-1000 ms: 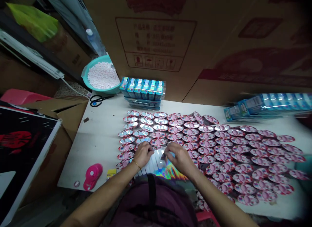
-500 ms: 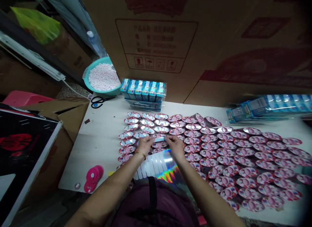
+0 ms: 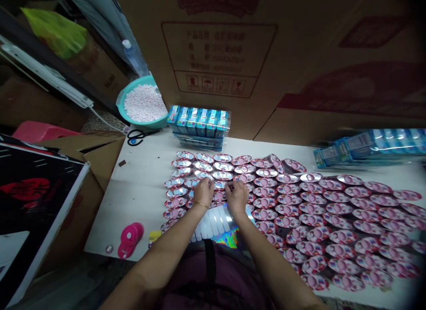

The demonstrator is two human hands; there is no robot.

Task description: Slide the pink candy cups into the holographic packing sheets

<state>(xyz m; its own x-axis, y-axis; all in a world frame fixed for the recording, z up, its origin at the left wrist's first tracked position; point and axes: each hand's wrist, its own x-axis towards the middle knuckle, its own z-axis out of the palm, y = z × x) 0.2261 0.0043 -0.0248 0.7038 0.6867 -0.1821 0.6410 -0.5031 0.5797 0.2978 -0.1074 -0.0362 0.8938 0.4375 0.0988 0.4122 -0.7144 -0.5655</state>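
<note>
Rows of small packs with oval, red-and-white printed tops (image 3: 265, 202) stand close together, many with a pink round centre. Between my two hands, a shiny silver sticker strip (image 3: 220, 185) lies across one oval top. My left hand (image 3: 203, 192) has its fingers closed at the strip's left end. At the right end, the fingers of my right hand (image 3: 237, 195) are pinched together; the fingertips are partly hidden. Below my hands lies a glossy sticker sheet (image 3: 213, 222) with pale strips and a rainbow sheen. Several packs at the upper left carry similar silver strips.
Blue boxes in clear wrap (image 3: 198, 123) stand behind the packs, with more blue boxes (image 3: 366, 148) at right. Large cartons (image 3: 219, 57) wall off the back. Black scissors (image 3: 140, 136), a pink tape dispenser (image 3: 130, 240) and a teal basin of white pieces (image 3: 123, 106) are at left.
The silver strip was stretched between my hands over the packs; now it lies on an oval top. My fingers have curled in at its ends. The view has shifted slightly.
</note>
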